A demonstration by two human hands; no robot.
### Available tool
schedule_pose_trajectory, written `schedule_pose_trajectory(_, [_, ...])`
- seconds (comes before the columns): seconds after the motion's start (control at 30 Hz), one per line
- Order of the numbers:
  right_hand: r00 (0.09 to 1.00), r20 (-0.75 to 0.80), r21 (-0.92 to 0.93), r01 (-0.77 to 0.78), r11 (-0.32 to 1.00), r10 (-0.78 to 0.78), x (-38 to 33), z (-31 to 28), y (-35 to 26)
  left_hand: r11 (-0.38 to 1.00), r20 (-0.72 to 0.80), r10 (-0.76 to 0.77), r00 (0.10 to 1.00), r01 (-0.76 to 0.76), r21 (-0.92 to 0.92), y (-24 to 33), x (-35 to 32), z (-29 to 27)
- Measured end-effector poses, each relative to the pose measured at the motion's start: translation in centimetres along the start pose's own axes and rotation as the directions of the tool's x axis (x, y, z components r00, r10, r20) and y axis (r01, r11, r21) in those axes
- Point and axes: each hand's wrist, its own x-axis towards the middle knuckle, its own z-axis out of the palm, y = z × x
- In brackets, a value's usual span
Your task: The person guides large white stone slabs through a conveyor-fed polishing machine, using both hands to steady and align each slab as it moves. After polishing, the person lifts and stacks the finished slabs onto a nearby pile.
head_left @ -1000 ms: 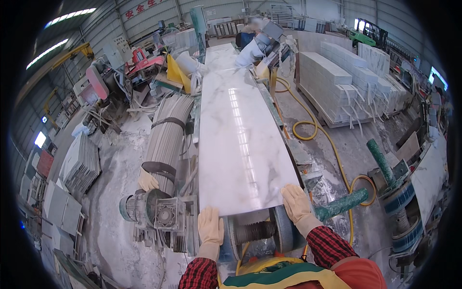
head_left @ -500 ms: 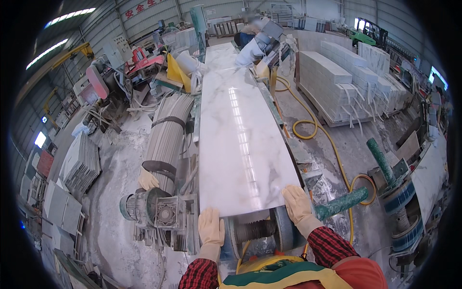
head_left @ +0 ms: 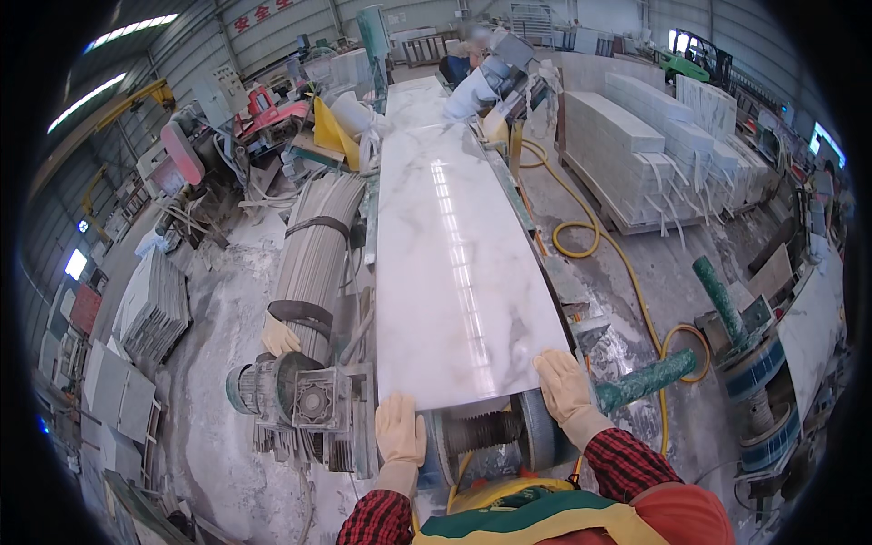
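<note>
Beyond the white slab (head_left: 422, 282), red wall lettering (head_left: 263, 13)

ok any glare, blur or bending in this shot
Head view: a bright streak of reflected light runs down the glossy white slab; head view: the far person is blurred about the head, while left hand and right hand look fairly clear; head view: straight edges bend toward the dark rim.

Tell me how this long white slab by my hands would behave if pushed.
The slab is probably stiff, lying flat with no visible sag. Its grey veining suggests stone, so it's likely heavy. The glossy face, showing bright reflections, may feel slippery.
</note>
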Motion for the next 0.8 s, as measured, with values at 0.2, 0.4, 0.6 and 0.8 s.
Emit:
schedule_pose_trajectory(0.2, [1.000, -0.004, 0.003, 0.014, 1.000, -0.014, -0.3, -0.1, -0.1, 1.000, -0.002, 0.010, 1.000, -0.010, 0.010, 0.1, -0.3, -0.2])
schedule_pose_trajectory(0.4, [1.000, -0.006, 0.005, -0.005, 1.000, 0.005, -0.5, -0.3, -0.4, 1.000, 0.006, 0.028, 1.000, -0.028, 0.010, 0.9, 0.0, -1.1])
schedule_pose_trajectory(0.6, [1.000, 0.004, 0.013, -0.016, 1.000, 0.016, -0.8, -0.5, -0.6, 1.000, 0.002, 0.023, 1.000, -0.023, 0.017, 1.0, -0.3, -1.2])
schedule_pose_trajectory(0.8, [1.000, 0.006, 0.012, -0.013, 1.000, 0.013, -1.2, -0.5, -0.7, 1.000, 0.038, -0.004, 0.999, 0.005, -0.002, 0.9, -1.1, -1.0])
